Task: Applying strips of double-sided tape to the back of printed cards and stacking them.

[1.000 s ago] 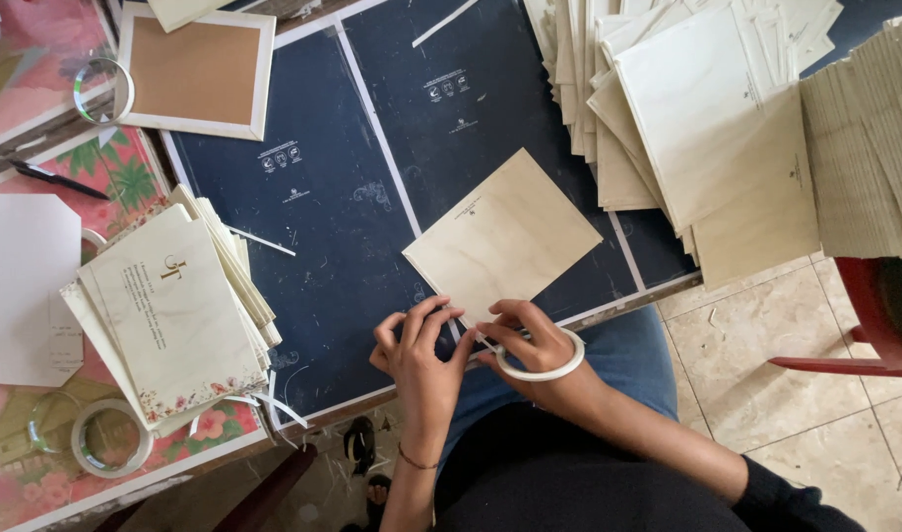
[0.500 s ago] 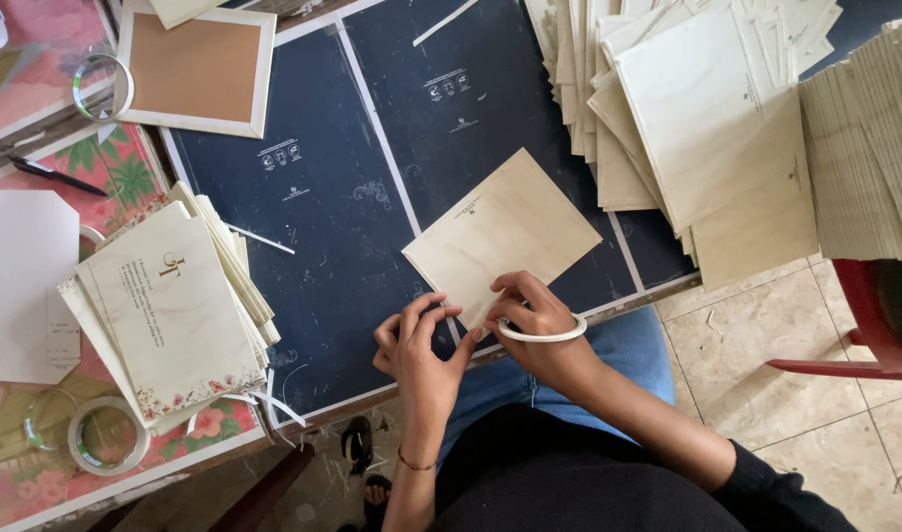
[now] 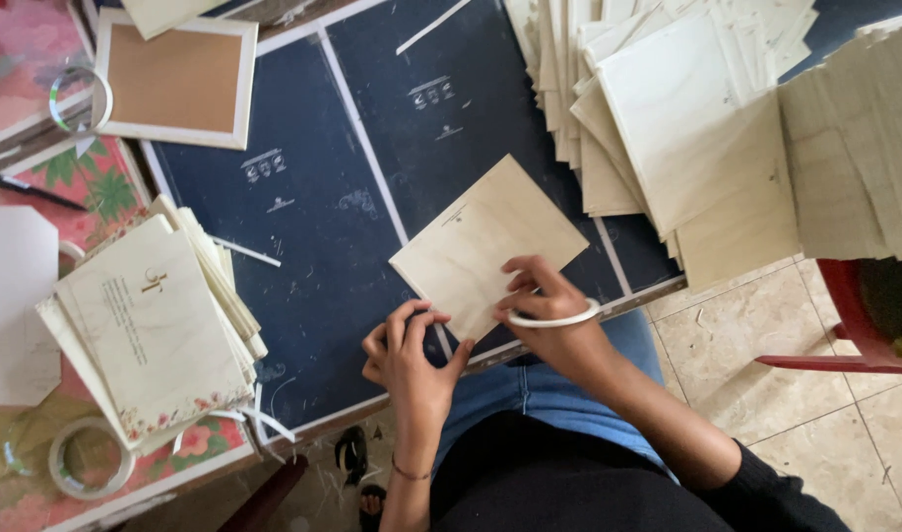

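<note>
While the right hand (image 3: 549,315) presses its fingers onto the near edge of a pale cream card (image 3: 485,246) lying on the dark counter (image 3: 313,256), a white tape ring (image 3: 554,319) sits looped around it, so its grip looks clenched on the ring. The left hand (image 3: 412,360), just left of it, is curled with nothing visibly held, fingertips at the card's near corner. The step appears to be taping that edge; pressing the strip flat seems next.
</note>
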